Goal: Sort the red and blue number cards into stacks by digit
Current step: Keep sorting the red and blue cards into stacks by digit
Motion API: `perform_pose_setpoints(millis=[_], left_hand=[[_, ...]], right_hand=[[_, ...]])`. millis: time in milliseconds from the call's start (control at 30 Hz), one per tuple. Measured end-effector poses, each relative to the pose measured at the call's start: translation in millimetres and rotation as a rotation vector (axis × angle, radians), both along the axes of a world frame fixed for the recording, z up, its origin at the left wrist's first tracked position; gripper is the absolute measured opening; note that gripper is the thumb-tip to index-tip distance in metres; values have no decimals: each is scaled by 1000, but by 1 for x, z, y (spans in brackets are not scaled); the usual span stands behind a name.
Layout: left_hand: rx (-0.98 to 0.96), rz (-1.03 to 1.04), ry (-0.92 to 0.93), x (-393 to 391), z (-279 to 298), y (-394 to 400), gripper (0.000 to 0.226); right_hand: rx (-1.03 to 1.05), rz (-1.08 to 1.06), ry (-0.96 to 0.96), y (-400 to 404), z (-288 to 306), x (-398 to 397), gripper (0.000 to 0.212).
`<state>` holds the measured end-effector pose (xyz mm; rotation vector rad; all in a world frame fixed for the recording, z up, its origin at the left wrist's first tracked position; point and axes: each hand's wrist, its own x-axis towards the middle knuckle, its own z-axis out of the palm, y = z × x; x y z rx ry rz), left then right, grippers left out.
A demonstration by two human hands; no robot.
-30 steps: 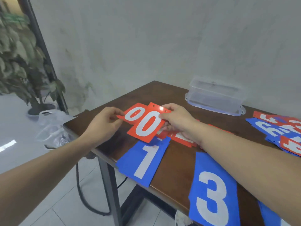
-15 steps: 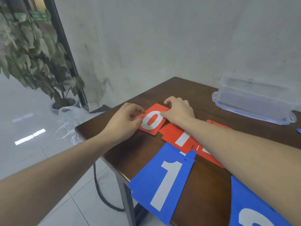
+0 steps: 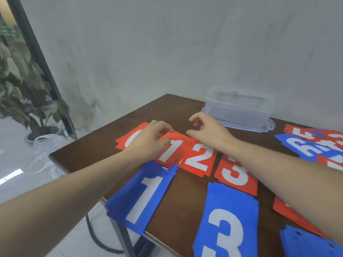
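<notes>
On the dark wooden bench [image 3: 189, 197], red cards lie in a row: a red 0 card [image 3: 130, 138], a red 1 card [image 3: 173, 147], a red 2 card [image 3: 199, 160] and a red 3 card [image 3: 235, 175]. The left hand [image 3: 150, 140] rests over the place where the 0 and the 1 meet, with its fingers [image 3: 163, 140] curled down on the top of the red 1 card, and it seems to pinch this edge. The right hand [image 3: 207, 132] is above the far edge of the 1 and 2 cards. Its fingers are loosely bent and hold nothing; one fingertip is at the card edge, but I cannot tell if it touches. Nearer to the person lie a blue 1 card [image 3: 143, 197], partly over the bench edge, and a blue 3 card [image 3: 226, 225]. At the right is a mixed pile of red and blue cards [image 3: 313, 143]. A clear plastic box [image 3: 239, 108] stands at the back near the wall.
</notes>
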<state>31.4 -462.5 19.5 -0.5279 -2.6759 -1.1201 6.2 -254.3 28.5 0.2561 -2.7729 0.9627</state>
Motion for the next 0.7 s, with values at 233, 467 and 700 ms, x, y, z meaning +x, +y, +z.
perform_pose_setpoints(millis=[233, 467, 700], left_hand=[[-18, -170, -21, 19, 9, 109, 19], [25, -358, -99, 41, 8, 239, 23], [-94, -489, -87, 45, 1, 340, 20]], right_hand=[[26, -133, 9, 123, 14, 77, 26], [60, -315, 9, 253, 15, 147, 14], [60, -503, -20, 349, 6, 192, 13]])
